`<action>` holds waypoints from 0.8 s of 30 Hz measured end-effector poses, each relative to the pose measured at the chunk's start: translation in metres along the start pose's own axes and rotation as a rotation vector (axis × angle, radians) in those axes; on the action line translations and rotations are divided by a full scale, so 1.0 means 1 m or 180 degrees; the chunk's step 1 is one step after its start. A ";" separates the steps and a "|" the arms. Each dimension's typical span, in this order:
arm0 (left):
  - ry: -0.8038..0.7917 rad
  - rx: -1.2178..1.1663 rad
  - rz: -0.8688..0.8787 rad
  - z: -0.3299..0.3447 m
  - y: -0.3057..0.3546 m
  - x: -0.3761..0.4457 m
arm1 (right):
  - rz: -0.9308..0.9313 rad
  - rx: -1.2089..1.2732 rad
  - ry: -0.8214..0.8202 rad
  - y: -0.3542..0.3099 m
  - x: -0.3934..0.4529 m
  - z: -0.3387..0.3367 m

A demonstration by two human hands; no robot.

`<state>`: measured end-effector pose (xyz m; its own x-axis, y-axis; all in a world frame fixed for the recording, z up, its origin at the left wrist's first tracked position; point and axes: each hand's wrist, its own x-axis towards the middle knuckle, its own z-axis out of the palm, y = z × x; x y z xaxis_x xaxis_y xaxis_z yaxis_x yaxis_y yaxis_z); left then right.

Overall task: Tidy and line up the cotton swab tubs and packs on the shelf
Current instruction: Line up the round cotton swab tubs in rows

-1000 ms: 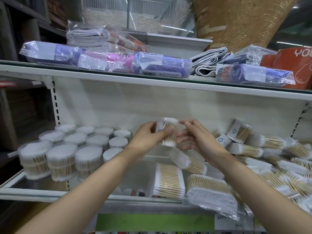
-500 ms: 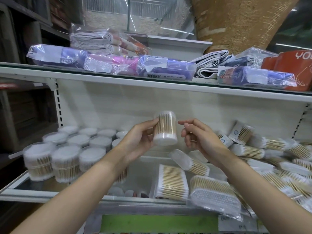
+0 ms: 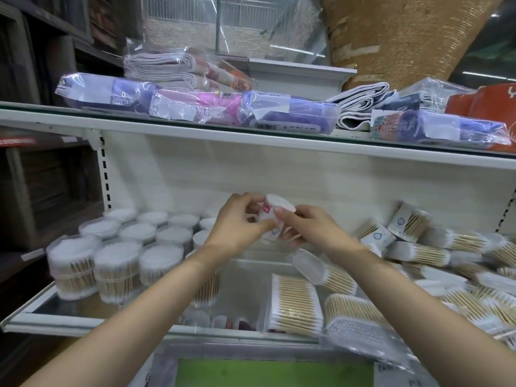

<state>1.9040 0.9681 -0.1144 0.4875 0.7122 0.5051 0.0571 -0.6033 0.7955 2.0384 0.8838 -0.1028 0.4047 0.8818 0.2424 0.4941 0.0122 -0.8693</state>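
A small round cotton swab tub (image 3: 275, 208) with a white lid and a red-and-white label is held in mid-air above the shelf (image 3: 83, 325). My left hand (image 3: 240, 227) grips its left side and my right hand (image 3: 307, 229) holds its right side and bottom. The tub is tilted, lid up and to the right. Upright tubs (image 3: 117, 263) stand in rows on the left of the shelf. Loose packs of swabs (image 3: 418, 250) lie in a jumbled pile on the right, and flat packs (image 3: 293, 305) lie at the front centre.
The upper shelf (image 3: 251, 135) overhangs close above my hands, loaded with wrapped cloths and purple packs (image 3: 287, 114). A clear divider (image 3: 245, 291) stands between tubs and packs. A green price strip (image 3: 273, 372) runs below the shelf's front edge.
The tub was upright in my left hand alone; now both hands hold it and it has been turned and tilted, label facing me, slightly lower and to the right.
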 end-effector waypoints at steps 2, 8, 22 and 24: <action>-0.0153 -0.0220 -0.0153 -0.008 -0.003 0.005 | 0.0102 -0.0103 0.0068 0.000 0.008 0.002; -0.0121 -0.0543 -0.0513 -0.033 -0.014 0.017 | 0.0294 -0.0551 -0.0041 -0.004 0.031 0.016; -0.0287 -0.0589 -0.0512 -0.061 -0.026 0.023 | 0.0384 -0.1851 -0.0431 0.017 0.062 0.054; -0.0356 -0.0503 -0.0507 -0.061 -0.025 0.022 | 0.0397 -0.2015 -0.0435 0.022 0.063 0.058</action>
<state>1.8601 1.0205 -0.1030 0.5773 0.7442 0.3361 0.0083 -0.4169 0.9089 2.0295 0.9668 -0.1319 0.4074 0.9111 0.0633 0.8238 -0.3367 -0.4560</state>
